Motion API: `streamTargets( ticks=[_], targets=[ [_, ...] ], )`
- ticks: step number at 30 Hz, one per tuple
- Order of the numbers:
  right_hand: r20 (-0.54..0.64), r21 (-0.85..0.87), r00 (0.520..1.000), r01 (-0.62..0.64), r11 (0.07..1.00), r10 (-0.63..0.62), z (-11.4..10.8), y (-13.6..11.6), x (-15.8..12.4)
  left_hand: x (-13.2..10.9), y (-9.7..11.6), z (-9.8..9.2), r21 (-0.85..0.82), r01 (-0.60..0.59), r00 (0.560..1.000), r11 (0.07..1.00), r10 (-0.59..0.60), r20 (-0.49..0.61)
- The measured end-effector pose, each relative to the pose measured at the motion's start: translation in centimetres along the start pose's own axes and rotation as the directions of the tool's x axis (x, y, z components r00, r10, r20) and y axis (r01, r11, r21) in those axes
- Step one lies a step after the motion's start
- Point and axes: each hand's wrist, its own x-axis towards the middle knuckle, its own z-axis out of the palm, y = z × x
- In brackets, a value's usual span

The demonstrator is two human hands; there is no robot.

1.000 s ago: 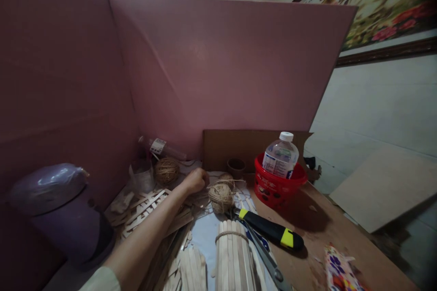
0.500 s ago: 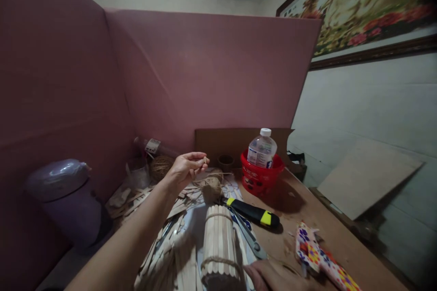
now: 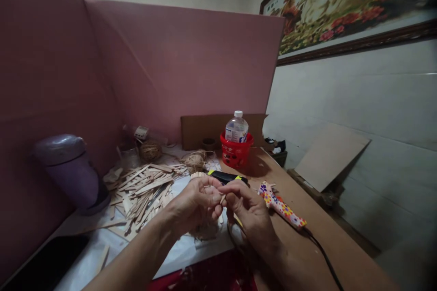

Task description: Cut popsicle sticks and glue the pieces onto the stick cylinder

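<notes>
Both hands meet in front of me above the table. My left hand [image 3: 201, 198] pinches a small piece of wooden stick [image 3: 223, 199] between thumb and fingers. The fingertips of my right hand [image 3: 251, 211] are closed at that same piece, touching the left fingers. Below and behind the hands is a cylinder of wooden craft sticks [image 3: 205, 231], mostly hidden by them. A black and yellow utility knife [image 3: 227, 177] lies just beyond. To the right of my right hand lies a flower-patterned hot glue gun [image 3: 282, 204] with a black cord.
Loose craft sticks [image 3: 146, 195] are heaped on the left. Behind them are balls of twine [image 3: 195, 162] and a clear cup [image 3: 129, 157]. A red basket [image 3: 235, 157] holds a plastic bottle [image 3: 236, 128]. A purple lidded container [image 3: 73, 177] stands far left, a dark flat object [image 3: 48, 259] nearer.
My right hand has risen from beside the cylinder to meet my left hand. The left hand has come lower and nearer, still pinching the small piece. The view has shifted.
</notes>
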Motion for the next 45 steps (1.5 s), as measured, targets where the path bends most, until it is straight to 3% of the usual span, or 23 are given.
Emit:
streamTargets(
  ticks=[4,6,12,22,30,35,38,40,41,43,45],
  targets=[
    [0.116,0.184,0.985,-0.146,0.972,0.126,-0.1,0.5,0.2,-1.0,-1.1,0.0,0.020,0.016,1.000,1.000,-0.016,0.000],
    [0.120,0.230,0.971,-0.231,0.945,0.208,-0.2,0.6,0.2,-1.4,-1.3,-0.1,0.046,-0.005,1.000,0.999,0.006,-0.024],
    [0.095,0.189,0.936,-0.352,0.917,0.339,-0.1,0.6,0.3,-2.1,-2.0,0.3,0.111,-0.038,0.995,0.993,0.049,-0.092],
    [0.144,0.275,0.901,-0.434,0.858,0.409,0.1,1.2,0.0,-2.4,-2.8,0.0,0.139,-0.009,0.985,0.990,0.033,-0.169],
    [0.163,0.193,0.884,-0.464,0.865,0.438,0.3,0.5,0.0,-2.5,-2.9,0.1,0.181,-0.033,0.979,0.983,0.068,-0.192],
    [0.158,0.242,0.895,-0.444,0.863,0.417,0.2,0.7,0.0,-2.3,-2.8,0.4,0.207,-0.035,0.972,0.978,0.082,-0.220],
    [0.135,0.274,0.905,-0.426,0.862,0.404,0.2,0.9,0.0,-2.3,-3.0,0.5,0.321,-0.061,0.954,0.945,0.149,-0.259],
    [0.104,0.262,0.908,-0.418,0.870,0.405,0.2,0.8,-0.1,-2.5,-3.3,0.4,0.535,-0.142,0.909,0.833,0.323,-0.263],
    [0.097,0.243,0.910,-0.414,0.877,0.403,0.3,0.7,-0.2,-2.6,-3.4,0.3,0.673,-0.194,0.865,0.714,0.448,-0.226],
    [0.103,0.193,0.916,-0.402,0.895,0.389,0.4,0.3,-0.3,-2.8,-3.7,0.1,0.886,-0.283,0.744,0.367,0.667,-0.038],
    [0.117,0.160,0.925,-0.378,0.912,0.363,0.5,-0.1,-0.4,-2.9,-3.9,0.0,0.941,-0.334,0.632,0.055,0.754,0.180]
  ],
)
